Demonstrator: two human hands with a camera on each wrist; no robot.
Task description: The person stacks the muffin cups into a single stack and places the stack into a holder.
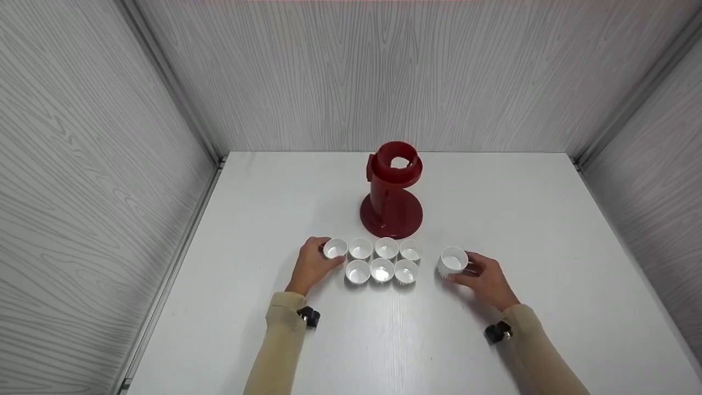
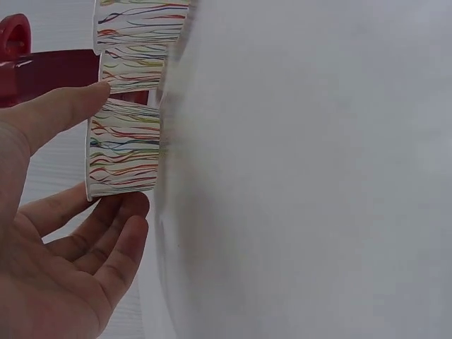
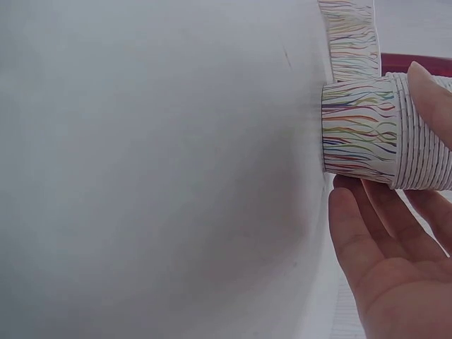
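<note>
Several white paper cups stand mouth-up in two short rows, among them a front-row cup [image 1: 382, 270]. At the left end of the back row, my left hand [image 1: 313, 264] holds a paper cup [image 1: 335, 249] between thumb and fingers. In the left wrist view that cup [image 2: 125, 150] has thin coloured wavy stripes on its side. Right of the rows, my right hand [image 1: 485, 279] grips a stack of paper cups [image 1: 453, 260]. The right wrist view shows many nested rims on this stack [image 3: 360, 131], with my thumb over the rims and fingers beneath.
A dark red stand [image 1: 392, 216] with a round base and a ring-shaped top is just behind the cups. The white table [image 1: 263, 208] is bounded by grey wood-grain panels at the back [image 1: 307, 77], left [image 1: 71, 164] and right.
</note>
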